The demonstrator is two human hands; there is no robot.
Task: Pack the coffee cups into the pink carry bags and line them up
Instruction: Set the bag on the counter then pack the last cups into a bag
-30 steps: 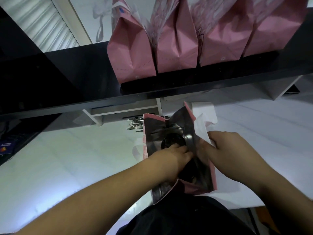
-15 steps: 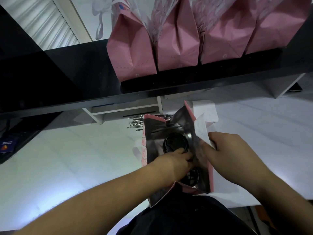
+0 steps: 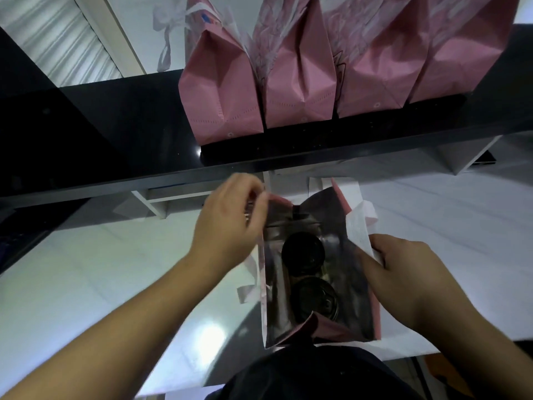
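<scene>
Left hand (image 3: 227, 223), withdrawn from the open pink bag (image 3: 271, 307), now pinches its left rim; right hand (image 3: 403, 272) grips the right rim; two lidded cups (image 3: 304, 251) sit inside, so packing appears complete.

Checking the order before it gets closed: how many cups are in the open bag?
2, both with black lids: one cup toward the far end of the bag, the other cup right behind it, nearer the person. Any beneath would be hidden.

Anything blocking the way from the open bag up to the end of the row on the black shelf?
Nothing visible. The open bag, held by the left hand and right hand, sits below the black shelf; shelf surface left of the leftmost packed bag looks bare.
</scene>
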